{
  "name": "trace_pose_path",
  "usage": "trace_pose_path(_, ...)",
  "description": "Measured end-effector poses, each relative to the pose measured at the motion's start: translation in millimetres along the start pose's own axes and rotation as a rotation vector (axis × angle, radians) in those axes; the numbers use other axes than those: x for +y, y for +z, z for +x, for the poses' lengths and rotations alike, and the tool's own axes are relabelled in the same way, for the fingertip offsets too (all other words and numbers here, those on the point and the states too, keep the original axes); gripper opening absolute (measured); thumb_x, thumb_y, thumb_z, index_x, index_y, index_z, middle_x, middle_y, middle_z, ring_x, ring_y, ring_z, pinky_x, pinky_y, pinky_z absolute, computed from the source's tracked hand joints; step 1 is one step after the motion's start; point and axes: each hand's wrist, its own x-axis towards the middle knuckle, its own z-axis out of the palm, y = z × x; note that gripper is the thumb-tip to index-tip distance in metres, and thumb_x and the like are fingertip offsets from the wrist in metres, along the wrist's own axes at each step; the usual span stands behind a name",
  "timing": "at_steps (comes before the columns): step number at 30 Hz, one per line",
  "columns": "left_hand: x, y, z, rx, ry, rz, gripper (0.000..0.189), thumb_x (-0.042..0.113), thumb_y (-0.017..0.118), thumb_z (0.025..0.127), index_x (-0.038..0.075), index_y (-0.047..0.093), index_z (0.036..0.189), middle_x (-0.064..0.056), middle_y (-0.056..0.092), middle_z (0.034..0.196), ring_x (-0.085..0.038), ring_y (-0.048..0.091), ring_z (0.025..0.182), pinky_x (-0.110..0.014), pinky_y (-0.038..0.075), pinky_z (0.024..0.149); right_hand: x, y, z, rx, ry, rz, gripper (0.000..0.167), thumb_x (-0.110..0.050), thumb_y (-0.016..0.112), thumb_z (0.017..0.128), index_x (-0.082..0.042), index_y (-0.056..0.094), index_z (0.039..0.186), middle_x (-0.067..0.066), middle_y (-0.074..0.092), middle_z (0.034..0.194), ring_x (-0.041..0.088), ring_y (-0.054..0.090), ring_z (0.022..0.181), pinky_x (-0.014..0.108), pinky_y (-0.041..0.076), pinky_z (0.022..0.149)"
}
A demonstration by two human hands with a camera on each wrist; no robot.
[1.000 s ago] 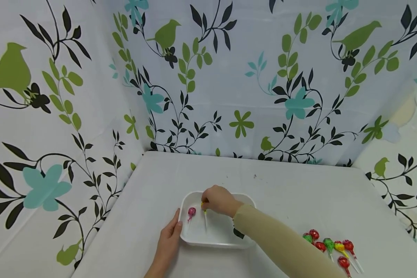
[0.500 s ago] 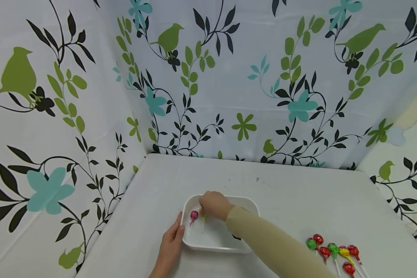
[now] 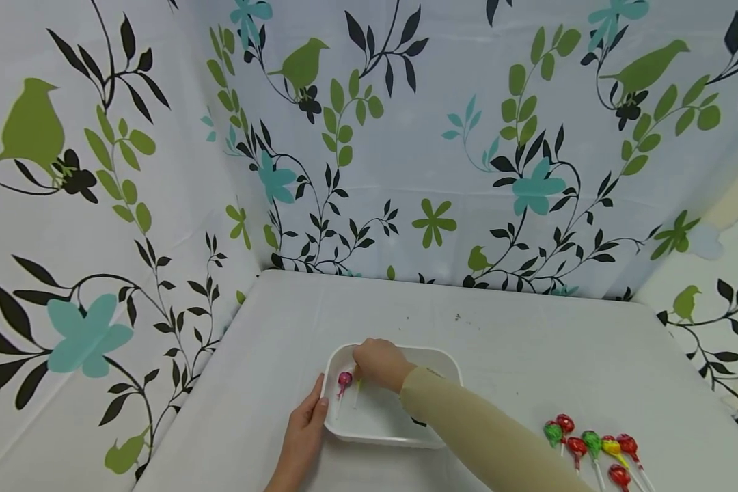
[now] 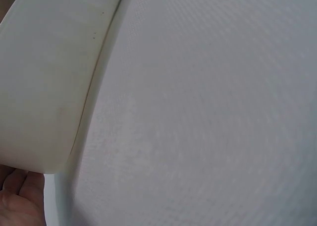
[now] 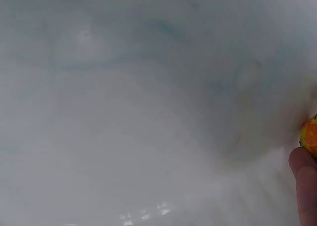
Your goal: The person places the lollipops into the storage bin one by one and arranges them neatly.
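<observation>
A white tray (image 3: 384, 439) stands on the table. My left hand (image 3: 301, 427) holds its left end, thumb at the rim and fingers along the outer wall; the left wrist view shows the bent fingers (image 4: 22, 198) against the tray's corner. My right hand (image 3: 383, 362) reaches into the tray's left part and grips a yellow-wrapped lollipop (image 3: 359, 383) by the head, its stick pointing toward me. In the right wrist view the orange and yellow candy head (image 5: 310, 137) shows at a fingertip. A pink lollipop (image 3: 344, 380) lies beside it at the left, stick toward me.
Several lollipops lie grouped on the table at the right: green (image 3: 591, 442), yellow (image 3: 611, 446) and red (image 3: 628, 445) ones. The right sleeve (image 3: 486, 430) crosses over the tray's right side. Patterned cloth walls (image 3: 369, 171) surround the white table (image 3: 516, 335).
My right hand has lowered the yellow lollipop further into the tray and brought it slightly closer to the pink one. My left hand stays at the tray's end. The head view has shifted slightly.
</observation>
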Motion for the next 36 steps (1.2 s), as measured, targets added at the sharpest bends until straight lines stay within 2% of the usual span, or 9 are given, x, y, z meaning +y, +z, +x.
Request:
trace_pose_path(7, 3.1, 2.0, -0.4, -0.003, -0.003, 0.001, 0.050, 0.015, 0.047, 0.109, 0.000, 0.038, 0.155, -0.016, 0.034, 0.163, -0.035, 0.029, 0.153, -0.049, 0.026, 0.124, -1.2, 0.7, -1.1, 0.007, 0.021, 0.033, 0.020, -0.030, 0.079, 0.088, -0.015, 0.080, 0.100, -0.002, 0.078, 0.085, 0.008, 0.056, 0.062, 0.019, 0.057, 0.065)
trace_pose_path(14, 4.4, 3.1, -1.4, -0.007, -0.009, 0.011, 0.050, 0.016, 0.047, 0.109, -0.002, 0.038, 0.155, -0.017, 0.034, 0.163, -0.037, 0.030, 0.153, -0.049, 0.027, 0.123, -1.2, 2.8, -1.9, 0.000, 0.038, 0.111, 0.015, -0.026, 0.079, 0.089, -0.014, 0.079, 0.099, -0.001, 0.077, 0.084, 0.008, 0.057, 0.063, 0.020, 0.061, 0.071)
trace_pose_path(25, 3.3, 2.2, 0.9, 0.004, 0.001, 0.013, 0.049, 0.016, 0.048, 0.109, 0.001, 0.039, 0.155, -0.016, 0.035, 0.163, -0.035, 0.032, 0.152, -0.048, 0.029, 0.123, 2.6, 3.7, -1.9, 0.050, -0.003, 0.088, 0.019, -0.029, 0.080, 0.088, -0.014, 0.077, 0.098, -0.001, 0.076, 0.087, 0.007, 0.057, 0.066, 0.019, 0.061, 0.072)
trace_pose_path(33, 3.6, 2.5, 1.3, 0.008, -0.018, 0.020, 0.049, 0.016, 0.048, 0.109, 0.000, 0.039, 0.155, -0.016, 0.035, 0.162, -0.037, 0.031, 0.152, -0.049, 0.028, 0.123, 3.5, 2.3, -3.7, 0.042, 0.005, 0.069, 0.019, -0.030, 0.080, 0.088, -0.014, 0.077, 0.098, -0.002, 0.076, 0.085, 0.006, 0.058, 0.065, 0.019, 0.061, 0.072)
trace_pose_path(36, 2.1, 1.7, 1.2, 0.012, -0.035, 0.027, 0.049, 0.016, 0.047, 0.109, 0.001, 0.038, 0.155, -0.015, 0.035, 0.163, -0.036, 0.030, 0.153, -0.049, 0.028, 0.123, 2.9, -0.2, -6.6, 0.026, 0.022, 0.098, 0.020, -0.029, 0.079, 0.089, -0.014, 0.078, 0.101, -0.001, 0.077, 0.088, 0.007, 0.058, 0.067, 0.019, 0.062, 0.073)
